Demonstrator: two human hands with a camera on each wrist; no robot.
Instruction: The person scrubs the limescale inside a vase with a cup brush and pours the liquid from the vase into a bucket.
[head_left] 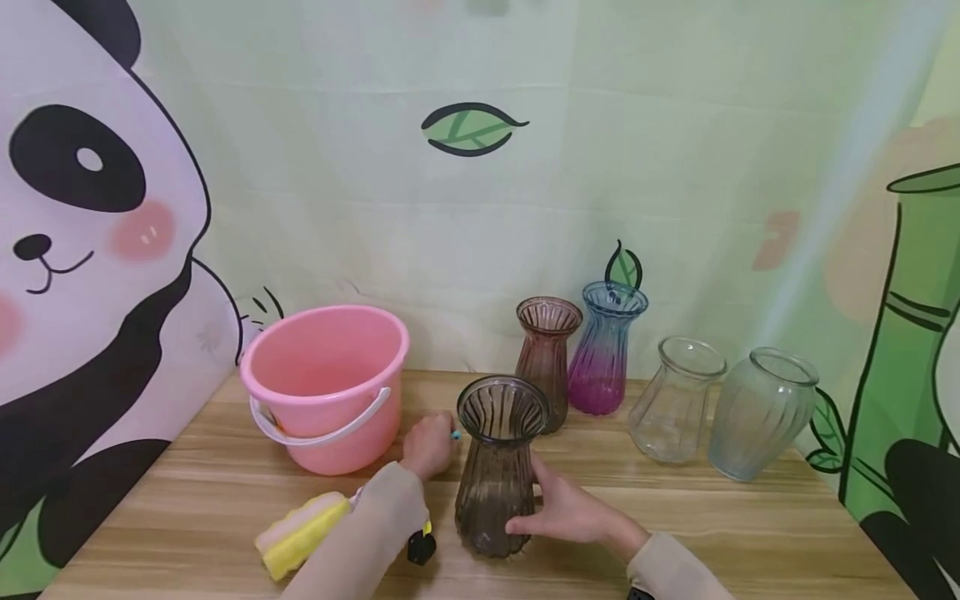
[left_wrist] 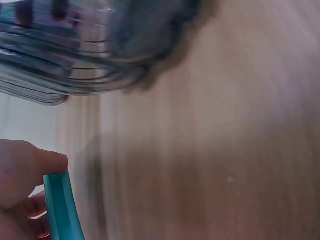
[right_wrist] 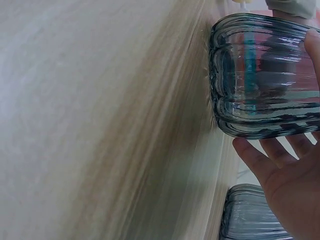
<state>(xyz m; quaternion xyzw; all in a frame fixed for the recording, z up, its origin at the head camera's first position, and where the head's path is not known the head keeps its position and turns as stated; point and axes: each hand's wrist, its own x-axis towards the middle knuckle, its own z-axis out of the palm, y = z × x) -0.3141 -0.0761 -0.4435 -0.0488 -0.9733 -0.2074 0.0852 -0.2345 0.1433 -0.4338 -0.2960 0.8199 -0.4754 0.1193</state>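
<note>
A dark grey ribbed glass vase (head_left: 495, 492) stands upright near the front of the table. My right hand (head_left: 573, 510) holds its right side, the thumb toward the front and the fingers behind; the right wrist view shows the hand (right_wrist: 295, 185) around the ribbed glass (right_wrist: 270, 75). Just left of the vase, my left hand (head_left: 431, 446) grips a teal object, seen in the left wrist view as a teal strip (left_wrist: 61, 207) pinched by the hand (left_wrist: 22, 175). What the teal piece belongs to is mostly hidden.
A pink bucket (head_left: 341, 429) stands at the back left. Behind the grey vase are a brownish vase (head_left: 546, 354) and a blue-purple vase (head_left: 602, 358). Two clear vases (head_left: 671, 417) (head_left: 765, 417) stand at right. A yellow-and-pink sponge (head_left: 300, 537) and a small black object (head_left: 422, 547) lie near my left arm.
</note>
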